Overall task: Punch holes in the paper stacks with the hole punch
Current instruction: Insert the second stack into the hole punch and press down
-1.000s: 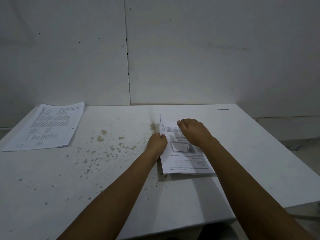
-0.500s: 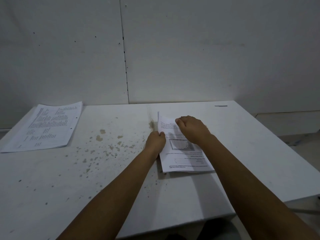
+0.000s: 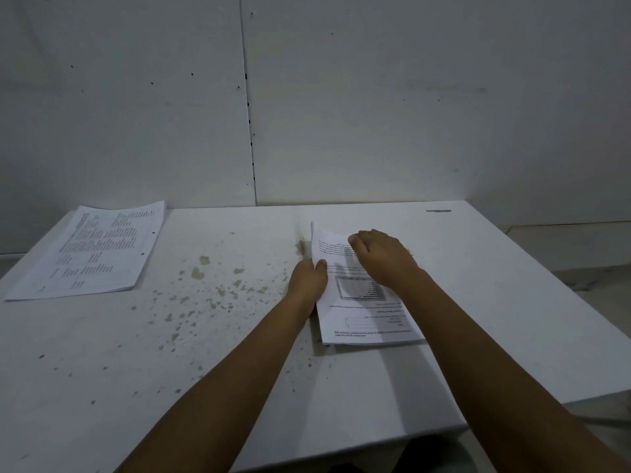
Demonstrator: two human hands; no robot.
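Note:
A stack of printed paper [image 3: 367,322] lies on the white table [image 3: 495,319], right of centre. My left hand [image 3: 307,281] grips its left edge, thumb on top. My right hand [image 3: 384,259] lies curled on the stack's upper half, pressing it down. A second printed stack [image 3: 92,250] rests flat at the table's far left, with two punched holes along its right edge. No hole punch shows in the view.
Brown stains [image 3: 201,273] speckle the table's middle. A small dark mark [image 3: 438,211] sits near the back right corner. A white panelled wall [image 3: 341,97] rises right behind the table. The table's front edge runs low at the right.
Both hands have stayed on the right stack; the view has shifted only slightly. The stack's far left corner still lifts a little.

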